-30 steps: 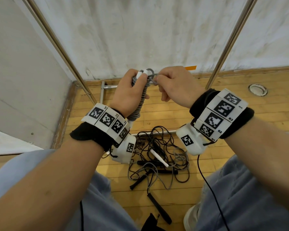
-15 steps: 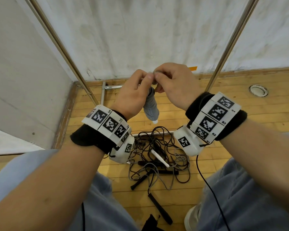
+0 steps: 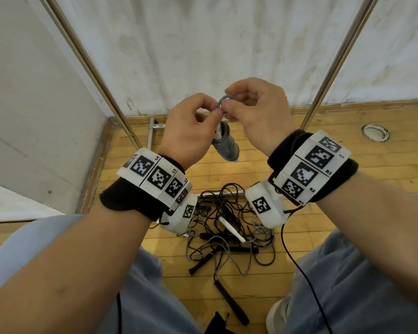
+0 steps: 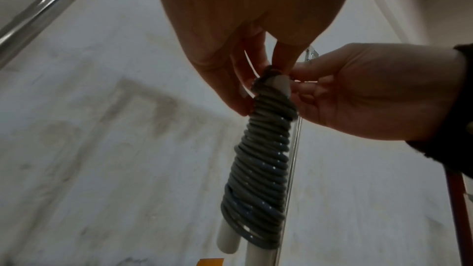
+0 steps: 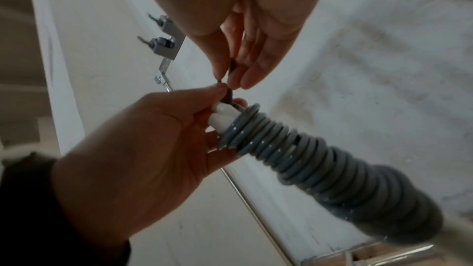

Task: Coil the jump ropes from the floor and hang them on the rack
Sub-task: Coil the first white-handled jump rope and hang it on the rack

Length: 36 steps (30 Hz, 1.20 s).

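Note:
A grey jump rope (image 3: 226, 147) is wound in tight turns round its two white handles (image 4: 229, 239) and hangs down between my hands. My left hand (image 3: 191, 131) pinches the top of the bundle (image 4: 258, 155) at the handle ends. My right hand (image 3: 253, 112) pinches a small grey loop (image 3: 223, 102) of cord sticking up from that top, seen from the right wrist as the coiled rope (image 5: 320, 165). Both hands are raised in front of the rack's metal poles (image 3: 333, 61). Hooks (image 5: 160, 42) on the rack show in the right wrist view.
On the wooden floor below lies a tangle of black and grey jump ropes (image 3: 227, 227) with a white handle (image 3: 229, 229) and black handles (image 3: 229, 302). White walls meet in a corner at the left. A round floor fitting (image 3: 375, 132) sits at the right. My knees frame the pile.
The wound bundle has swung from upright in my left fist to hanging down. Both hands now pinch its top, and the right hand has drawn a small loop upward.

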Tool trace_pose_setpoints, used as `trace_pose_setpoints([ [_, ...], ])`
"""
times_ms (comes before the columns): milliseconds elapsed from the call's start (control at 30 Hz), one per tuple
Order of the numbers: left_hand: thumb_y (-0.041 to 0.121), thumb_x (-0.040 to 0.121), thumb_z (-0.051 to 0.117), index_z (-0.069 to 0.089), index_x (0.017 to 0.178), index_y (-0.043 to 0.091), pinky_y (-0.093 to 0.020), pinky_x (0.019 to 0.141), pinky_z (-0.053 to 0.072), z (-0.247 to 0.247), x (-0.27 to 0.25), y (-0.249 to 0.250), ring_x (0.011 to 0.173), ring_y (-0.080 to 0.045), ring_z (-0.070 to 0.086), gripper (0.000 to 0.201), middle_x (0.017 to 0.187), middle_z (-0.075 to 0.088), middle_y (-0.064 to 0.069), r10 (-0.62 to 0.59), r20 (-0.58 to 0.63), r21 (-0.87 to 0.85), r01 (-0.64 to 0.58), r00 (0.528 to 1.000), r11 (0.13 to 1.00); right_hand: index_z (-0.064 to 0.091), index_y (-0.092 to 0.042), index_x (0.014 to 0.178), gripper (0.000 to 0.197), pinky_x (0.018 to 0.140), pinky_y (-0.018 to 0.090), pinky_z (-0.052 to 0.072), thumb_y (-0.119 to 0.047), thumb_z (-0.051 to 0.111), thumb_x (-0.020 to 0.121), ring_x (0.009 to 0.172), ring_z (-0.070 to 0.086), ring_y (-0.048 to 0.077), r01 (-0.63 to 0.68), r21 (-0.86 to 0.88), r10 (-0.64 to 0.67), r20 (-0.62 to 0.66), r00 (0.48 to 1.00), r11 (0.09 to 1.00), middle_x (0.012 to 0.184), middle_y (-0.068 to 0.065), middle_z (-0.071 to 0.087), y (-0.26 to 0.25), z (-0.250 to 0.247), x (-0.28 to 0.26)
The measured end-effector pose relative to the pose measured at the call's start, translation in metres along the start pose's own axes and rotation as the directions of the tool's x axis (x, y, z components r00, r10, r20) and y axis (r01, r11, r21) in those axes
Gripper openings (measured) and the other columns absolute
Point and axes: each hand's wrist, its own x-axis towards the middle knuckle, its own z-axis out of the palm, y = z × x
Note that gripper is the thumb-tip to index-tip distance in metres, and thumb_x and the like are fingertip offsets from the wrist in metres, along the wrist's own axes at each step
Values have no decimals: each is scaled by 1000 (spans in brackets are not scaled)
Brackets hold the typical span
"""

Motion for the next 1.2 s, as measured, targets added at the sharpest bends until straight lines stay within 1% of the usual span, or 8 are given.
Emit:
trace_pose_setpoints([
  [133,14,90,61,56,76,28,-15,48,40,-7,3,14,51,0,54,21,64,57,10,21,-87,-17,-22,996,1000,63,-14,94,17,74,22,55,-4,68,80,70,65,5,-28,86,24,42,999,996,76,-5,66,-11,-2,-2],
  [233,14,90,61,56,74,29,-18,50,45,-15,5,31,50,0,57,22,64,59,11,55,-130,-10,-57,990,998,66,-17,85,19,77,26,57,1,64,81,73,68,8,-14,143,11,20,1000,990,75,-4,68,-25,-4,-6],
  [433,15,87,64,59,74,20,-26,52,53,-42,1,79,49,-9,62,14,54,62,8,117,-180,-41,-126,977,991,66,-26,79,18,75,31,56,-9,63,85,73,68,14,113,138,-104,-66,992,984,77,-4,69,-77,-5,-12],
  [600,7,88,60,59,78,18,-12,49,44,-77,-3,130,51,1,60,15,60,62,5,189,-173,-5,-193,967,981,67,-14,84,16,65,20,54,0,59,85,60,64,3,175,209,-163,-75,984,962,74,-1,68,-136,-7,-15],
  [800,6,84,63,63,74,22,-31,69,52,-140,-2,196,68,-12,62,19,74,66,-2,231,-227,19,-233,946,972,67,-6,87,21,57,16,50,11,58,80,53,60,7,225,269,-226,-27,974,936,73,7,66,-227,-6,-18],
  [967,7,85,62,66,74,18,-18,54,46,-177,5,237,62,-6,61,16,69,67,2,238,-317,-20,-257,918,966,69,-6,82,16,60,19,53,7,61,76,56,60,12,277,201,-279,-17,960,940,68,6,68,-290,-3,-10],
  [1100,9,85,62,66,74,19,-21,58,44,-196,24,258,63,-7,57,15,72,63,3,239,-381,-18,-266,893,964,68,-11,80,18,68,27,54,5,61,77,62,61,16,330,161,-330,-31,944,930,71,7,68,-320,5,9],
  [1200,8,85,61,66,74,18,-24,60,46,-203,44,264,62,-8,57,15,71,63,2,233,-413,-30,-268,881,963,64,-13,81,20,65,23,53,6,57,80,60,61,14,368,152,-366,-44,930,917,68,3,66,-332,12,30],
])
